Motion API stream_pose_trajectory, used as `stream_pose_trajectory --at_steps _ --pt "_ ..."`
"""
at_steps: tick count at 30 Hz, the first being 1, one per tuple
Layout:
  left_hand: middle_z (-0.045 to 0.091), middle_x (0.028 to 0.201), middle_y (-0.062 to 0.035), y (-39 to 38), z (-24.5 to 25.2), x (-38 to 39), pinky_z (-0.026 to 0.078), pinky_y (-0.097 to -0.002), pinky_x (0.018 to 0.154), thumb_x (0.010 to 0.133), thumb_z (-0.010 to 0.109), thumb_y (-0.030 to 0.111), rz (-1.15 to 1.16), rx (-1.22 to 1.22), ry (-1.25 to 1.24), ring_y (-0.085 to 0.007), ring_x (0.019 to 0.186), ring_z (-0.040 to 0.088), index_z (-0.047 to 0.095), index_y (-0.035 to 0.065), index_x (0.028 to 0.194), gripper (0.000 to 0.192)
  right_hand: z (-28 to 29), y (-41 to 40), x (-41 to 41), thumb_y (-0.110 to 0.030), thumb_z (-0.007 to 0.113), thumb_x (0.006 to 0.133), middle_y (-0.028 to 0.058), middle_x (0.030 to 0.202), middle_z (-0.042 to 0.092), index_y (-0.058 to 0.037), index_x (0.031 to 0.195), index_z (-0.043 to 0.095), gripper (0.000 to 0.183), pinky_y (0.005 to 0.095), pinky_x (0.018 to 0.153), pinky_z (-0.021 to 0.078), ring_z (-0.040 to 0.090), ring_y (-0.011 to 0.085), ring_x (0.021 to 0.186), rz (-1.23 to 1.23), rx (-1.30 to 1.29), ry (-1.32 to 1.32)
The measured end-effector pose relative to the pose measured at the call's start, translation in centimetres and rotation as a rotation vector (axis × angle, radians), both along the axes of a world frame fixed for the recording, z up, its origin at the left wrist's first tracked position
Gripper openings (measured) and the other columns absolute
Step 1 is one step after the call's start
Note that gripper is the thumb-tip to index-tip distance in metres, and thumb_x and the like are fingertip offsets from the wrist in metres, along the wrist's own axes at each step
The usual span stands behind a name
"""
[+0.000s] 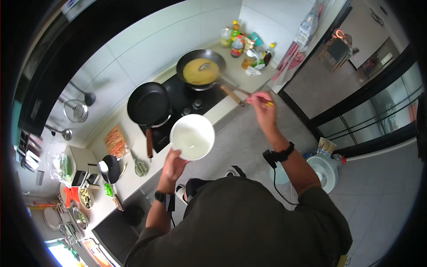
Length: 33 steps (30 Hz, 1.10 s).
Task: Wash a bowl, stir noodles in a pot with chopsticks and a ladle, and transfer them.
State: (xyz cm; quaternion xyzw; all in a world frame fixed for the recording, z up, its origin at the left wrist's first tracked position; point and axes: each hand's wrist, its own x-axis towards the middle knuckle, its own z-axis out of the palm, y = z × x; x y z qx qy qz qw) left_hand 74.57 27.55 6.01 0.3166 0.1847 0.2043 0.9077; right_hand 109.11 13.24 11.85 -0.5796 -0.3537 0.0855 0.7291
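My left hand (175, 167) grips the rim of a white bowl (192, 137), which holds a little pale, cloudy liquid. The handle of a metal ladle is in my right hand (263, 103); its head (204, 66) rests in yellowish liquid inside a wok (218, 60). The wok stands on the far burner of a black cooktop (180, 96), its wooden handle (231, 94) towards me. On the near burner sits a black frying pan (148, 103) with nothing seen in it.
Sauce bottles (237, 46) and packets crowd the counter's corner behind the wok. Left of the cooktop lie a whisk (140, 168), a packaged food (115, 142) and a small black pan (111, 168). Utensils hang on the wall. A white fan (322, 170) stands on the floor at right.
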Motion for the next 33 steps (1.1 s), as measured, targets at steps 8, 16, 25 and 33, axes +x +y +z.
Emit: stream_pose_trajectory --at_steps 8,16,25,33 --pt "0.05 0.141 -0.0255 -5.0 -3.9 33.4 0.041 -0.0573 0.115 0.091 0.048 0.006 -0.147 -0.192 0.05 -0.039 0.133 0.05 0.037 -0.007 0.143 0.055 -1.7 -14.2 19.2 -0.01 0.06 0.1 0.0132 0.095 0.069 0.0033 0.105 0.061 0.014 0.0333 0.078 0.0609 0.071 0.0203 0.082 -0.439 0.066 0.308" --pt "0.053 0.122 -0.019 -1.7 -17.8 55.1 0.048 -0.059 0.107 0.087 0.045 -0.002 -0.059 -0.313 0.313 -0.0366 0.116 0.058 0.044 -0.0071 0.126 0.039 -3.1 -14.4 29.7 -0.008 0.058 0.101 0.0137 0.097 0.07 0.0053 0.107 0.066 0.017 0.0366 0.08 0.0615 0.073 0.0258 0.088 -0.471 0.011 0.432" --pt "0.051 0.123 -0.0192 2.8 -23.2 63.2 0.051 -0.0627 0.103 0.082 0.043 -0.009 0.184 -0.37 0.506 -0.0391 0.115 0.058 0.046 -0.0038 0.117 0.035 -2.4 -10.0 42.2 -0.006 0.059 0.099 0.0126 0.096 0.072 0.0045 0.105 0.068 0.014 0.0333 0.08 0.0617 0.073 0.0214 0.085 -0.186 -0.129 0.471" --pt "0.049 0.118 -0.0164 2.4 -25.4 64.8 0.054 -0.0612 0.101 0.085 0.048 -0.008 0.457 -0.347 0.357 -0.0302 0.104 0.056 0.045 0.0004 0.117 0.034 -2.8 -1.0 52.5 -0.009 0.062 0.1 0.0123 0.095 0.071 0.0059 0.106 0.067 0.017 0.032 0.08 0.0617 0.073 0.0203 0.087 0.267 -0.376 0.374"
